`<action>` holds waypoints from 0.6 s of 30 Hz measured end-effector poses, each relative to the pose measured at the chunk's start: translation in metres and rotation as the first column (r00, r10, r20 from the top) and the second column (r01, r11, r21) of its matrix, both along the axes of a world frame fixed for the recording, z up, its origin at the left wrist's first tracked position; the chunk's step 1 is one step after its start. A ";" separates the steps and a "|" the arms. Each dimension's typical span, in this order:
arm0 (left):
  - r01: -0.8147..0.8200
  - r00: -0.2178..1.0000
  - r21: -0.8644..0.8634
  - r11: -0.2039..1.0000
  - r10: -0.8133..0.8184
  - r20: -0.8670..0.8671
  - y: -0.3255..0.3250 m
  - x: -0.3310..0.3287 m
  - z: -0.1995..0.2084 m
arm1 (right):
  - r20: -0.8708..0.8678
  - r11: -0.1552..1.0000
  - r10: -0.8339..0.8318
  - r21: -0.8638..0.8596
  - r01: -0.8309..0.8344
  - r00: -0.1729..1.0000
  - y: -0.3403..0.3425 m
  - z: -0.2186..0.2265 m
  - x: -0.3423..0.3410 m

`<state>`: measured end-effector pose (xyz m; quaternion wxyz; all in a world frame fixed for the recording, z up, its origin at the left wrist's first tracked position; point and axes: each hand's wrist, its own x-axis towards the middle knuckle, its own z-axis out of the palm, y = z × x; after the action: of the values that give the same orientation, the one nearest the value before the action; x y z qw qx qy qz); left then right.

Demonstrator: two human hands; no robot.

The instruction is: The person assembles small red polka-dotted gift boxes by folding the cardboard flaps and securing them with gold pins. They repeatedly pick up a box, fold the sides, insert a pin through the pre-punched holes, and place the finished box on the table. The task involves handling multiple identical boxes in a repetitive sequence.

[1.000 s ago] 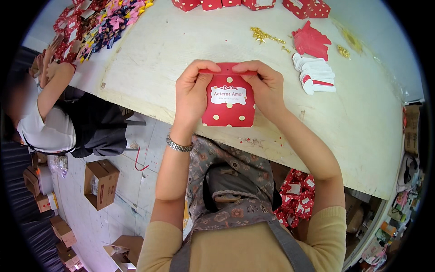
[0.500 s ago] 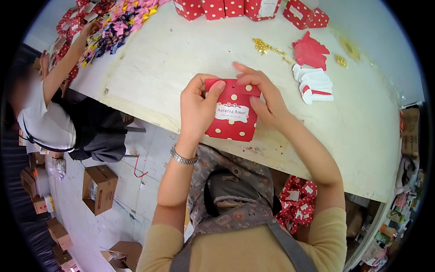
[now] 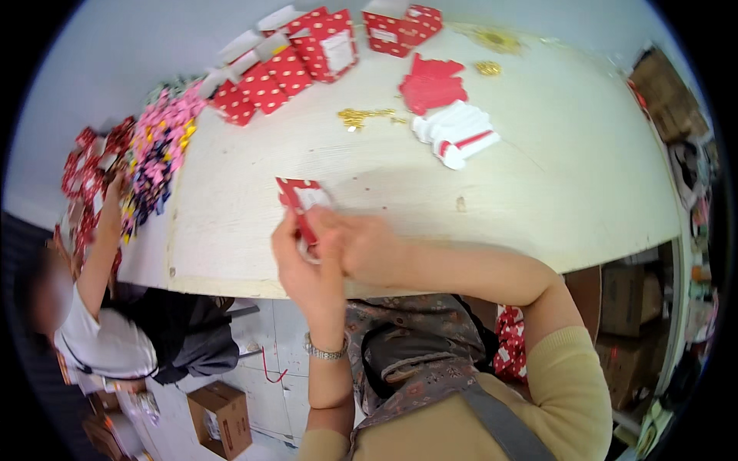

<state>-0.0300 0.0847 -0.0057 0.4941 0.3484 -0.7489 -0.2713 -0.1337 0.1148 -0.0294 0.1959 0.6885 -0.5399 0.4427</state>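
Note:
A red gift box with cream polka dots and a white label (image 3: 311, 198) is tilted up over the front part of the table. My left hand (image 3: 301, 269) is wrapped round its lower left side, with fingers closed. Against the box's right side presses my right hand (image 3: 365, 244), fingers bent and slightly blurred. The two hands meet at the bottom of the box and hide much of it. Beyond them on the table lie small gold pieces (image 3: 361, 117), a stack of red card pieces (image 3: 432, 86) and a fanned stack of white pieces (image 3: 461, 132) with a red strip.
Polka-dot boxes (image 3: 327, 48) stand along the back, several with open tops. A heap of colourful bows (image 3: 165, 134) covers the left table, where a co-worker's arm (image 3: 109, 223) reaches. Another gold clump (image 3: 487, 68) lies farther back. A cardboard box (image 3: 223, 422) sits on the floor.
The gift box has turned from facing me to a slanted position. My right hand has moved from its upper corner to its lower right side. The whole view has swung to the right.

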 end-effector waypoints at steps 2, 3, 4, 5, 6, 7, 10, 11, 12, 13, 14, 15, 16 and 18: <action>-0.085 0.995 0.151 0.985 0.093 -0.048 -0.019 -0.004 -0.002 | 0.010 0.998 0.050 -0.031 -0.050 0.999 0.005 -0.006 0.006; -0.064 0.987 0.220 0.973 0.094 -0.128 -0.031 -0.005 -0.007 | 0.036 0.998 0.063 0.016 -0.064 0.997 0.014 -0.011 0.004; -0.031 0.990 0.149 0.988 0.051 -0.129 -0.039 -0.007 -0.008 | 0.099 0.985 0.064 0.155 -0.078 0.993 0.024 -0.017 -0.013; 0.006 0.991 0.165 0.986 0.016 -0.136 -0.042 -0.002 -0.007 | 0.170 0.954 0.068 0.276 -0.114 0.983 0.032 -0.018 -0.031; 0.037 0.989 0.180 0.983 -0.011 -0.145 -0.046 0.005 -0.006 | 0.093 0.943 -0.211 0.282 0.177 0.973 0.038 -0.009 -0.055; 0.069 0.987 0.197 0.978 -0.038 -0.155 -0.048 0.012 -0.006 | 0.018 0.849 -0.477 0.269 0.455 0.879 0.046 -0.001 -0.083; 0.091 0.991 0.090 0.992 -0.082 -0.103 -0.056 0.009 -0.010 | -0.132 0.576 -0.755 0.335 0.746 0.642 0.076 -0.006 -0.132; 0.095 0.993 0.091 0.991 -0.087 -0.085 -0.058 0.008 -0.010 | -0.147 0.564 -0.739 0.398 0.724 0.657 0.081 -0.012 -0.133; 0.109 0.992 0.126 0.986 -0.099 -0.080 -0.059 0.009 -0.010 | -0.161 0.548 -0.723 0.459 0.699 0.672 0.086 -0.017 -0.132; 0.125 0.990 0.154 0.980 -0.114 -0.083 -0.060 0.009 -0.007 | -0.150 0.541 -0.727 0.477 0.693 0.670 0.090 -0.017 -0.132; 0.142 0.988 0.182 0.973 -0.128 -0.085 -0.060 0.009 -0.006 | -0.138 0.533 -0.731 0.495 0.686 0.668 0.094 -0.016 -0.131; 0.155 0.986 0.184 0.971 -0.141 -0.089 -0.061 0.009 -0.008 | -0.127 0.526 -0.735 0.513 0.679 0.666 0.099 -0.016 -0.131; 0.166 0.984 0.185 0.969 -0.151 -0.095 -0.061 0.011 -0.009 | -0.114 0.529 -0.710 0.566 0.632 0.695 0.107 -0.014 -0.134; 0.176 0.981 0.181 0.968 -0.157 -0.115 -0.060 0.010 -0.012 | -0.082 0.528 -0.655 0.661 0.533 0.751 0.127 -0.008 -0.151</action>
<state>-0.0195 0.0250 -0.0173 0.4707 0.3161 -0.7205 -0.3992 -0.2849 0.2416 -0.0374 0.0361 0.4430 -0.8748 0.1926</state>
